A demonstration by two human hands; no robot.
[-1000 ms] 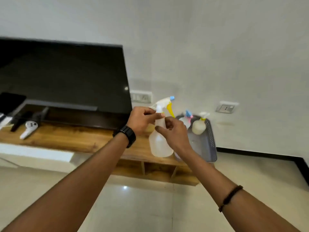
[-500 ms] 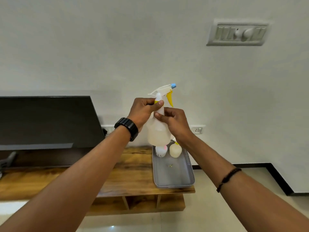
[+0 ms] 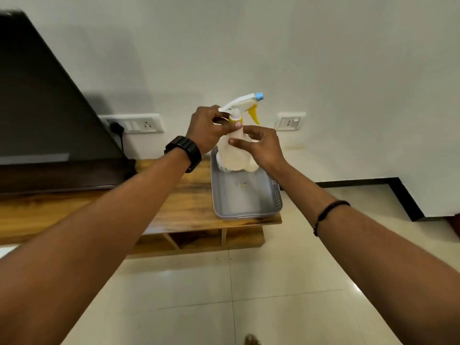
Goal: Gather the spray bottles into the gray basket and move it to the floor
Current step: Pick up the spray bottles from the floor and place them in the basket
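A translucent white spray bottle (image 3: 232, 151) with a white head, blue nozzle and yellow trigger hangs in the air over the far end of the gray basket (image 3: 273, 197). My left hand (image 3: 207, 127) pinches its neck just under the head. My right hand (image 3: 261, 145) grips the bottle's shoulder and side. The basket sits on the right end of the wooden TV stand (image 3: 184, 207). Two more bottles lie at its far end, mostly hidden behind the held bottle; a bit of a white one (image 3: 222, 165) and of a cream one (image 3: 252, 167) shows.
A large black TV (image 3: 44, 108) fills the left side of the stand. Wall sockets (image 3: 139, 123) sit behind it, one with a plug. Glossy tile floor (image 3: 249, 295) lies in front of and right of the stand. A toe (image 3: 251, 340) shows at the bottom edge.
The view has swung down and closer. Both hands have carried the bottle from the stand's top to above the basket's far end; the grip is unchanged.
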